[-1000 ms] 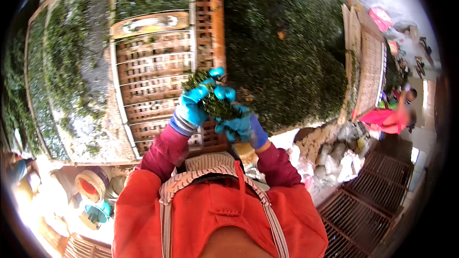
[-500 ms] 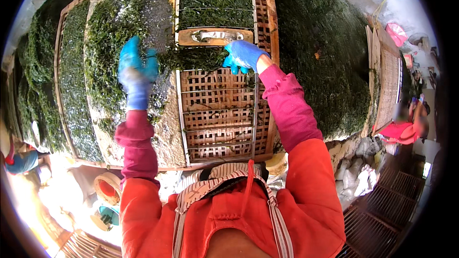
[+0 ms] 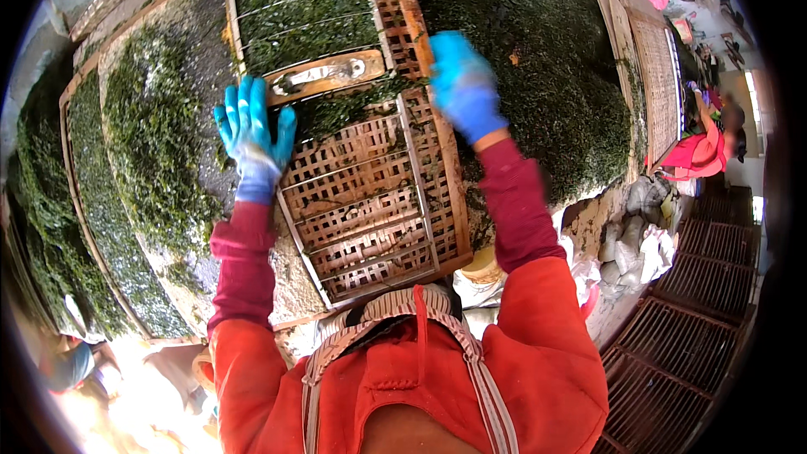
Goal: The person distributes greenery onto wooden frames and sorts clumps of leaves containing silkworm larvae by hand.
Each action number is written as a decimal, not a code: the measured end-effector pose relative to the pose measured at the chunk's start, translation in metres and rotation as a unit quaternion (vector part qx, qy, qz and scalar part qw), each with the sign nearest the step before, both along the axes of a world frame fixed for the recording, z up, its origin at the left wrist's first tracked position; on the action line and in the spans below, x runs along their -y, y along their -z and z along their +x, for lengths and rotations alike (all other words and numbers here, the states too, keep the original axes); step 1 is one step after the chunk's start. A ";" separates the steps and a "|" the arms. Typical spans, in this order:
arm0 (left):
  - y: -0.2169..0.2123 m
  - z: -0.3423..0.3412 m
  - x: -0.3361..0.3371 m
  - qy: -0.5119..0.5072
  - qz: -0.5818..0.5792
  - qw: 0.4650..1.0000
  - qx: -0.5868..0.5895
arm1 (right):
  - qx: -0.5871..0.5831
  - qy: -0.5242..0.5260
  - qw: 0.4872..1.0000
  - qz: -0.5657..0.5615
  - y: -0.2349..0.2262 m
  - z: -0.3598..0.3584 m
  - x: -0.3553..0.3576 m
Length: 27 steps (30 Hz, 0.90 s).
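Observation:
My left hand [image 3: 252, 130], in a blue glove, lies flat with fingers stretched out at the left edge of the metal frame. It is beside a wooden block [image 3: 326, 74] with a pale worn patch, which lies across that frame. The metal frame [image 3: 418, 172], crossed by thin bars, rests on a woven slatted tray [image 3: 370, 147]. Dark green shredded seaweed [image 3: 307, 13] fills the frame's far sections; the near ones show bare weave with loose bits. Over the large seaweed heap [image 3: 546, 76] on the right is my right hand [image 3: 464, 88], also gloved; motion smears its fingers.
More seaweed [image 3: 155, 118] lies on a wet pale board left of the tray. Another woven tray [image 3: 657, 76] leans beyond the right heap. Plastic bags [image 3: 626, 240] and brown slatted racks [image 3: 672, 336] are at lower right. A person in red [image 3: 702, 151] is farther off.
My right hand has moved from the tray out over the right heap. My left hand has come to the frame's left edge. The view has turned, so the tray appears tilted and farther left.

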State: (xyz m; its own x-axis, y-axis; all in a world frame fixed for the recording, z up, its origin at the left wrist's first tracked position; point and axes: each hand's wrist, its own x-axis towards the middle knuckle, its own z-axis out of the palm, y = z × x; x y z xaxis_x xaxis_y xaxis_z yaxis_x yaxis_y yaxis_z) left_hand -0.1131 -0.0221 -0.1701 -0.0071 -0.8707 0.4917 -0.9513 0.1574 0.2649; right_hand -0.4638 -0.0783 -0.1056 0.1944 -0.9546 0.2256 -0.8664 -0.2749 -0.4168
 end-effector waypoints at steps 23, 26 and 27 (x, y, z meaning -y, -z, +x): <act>0.032 -0.021 -0.024 0.144 0.107 0.967 0.184 | 0.052 0.545 0.837 -0.019 0.180 -0.280 -0.225; 0.022 -0.028 -0.021 0.198 0.055 0.966 0.155 | 0.469 0.439 0.766 -0.026 0.203 -0.299 -0.233; 0.018 -0.029 -0.023 0.203 0.048 0.966 0.154 | 0.625 0.398 0.670 -0.040 0.181 -0.289 -0.233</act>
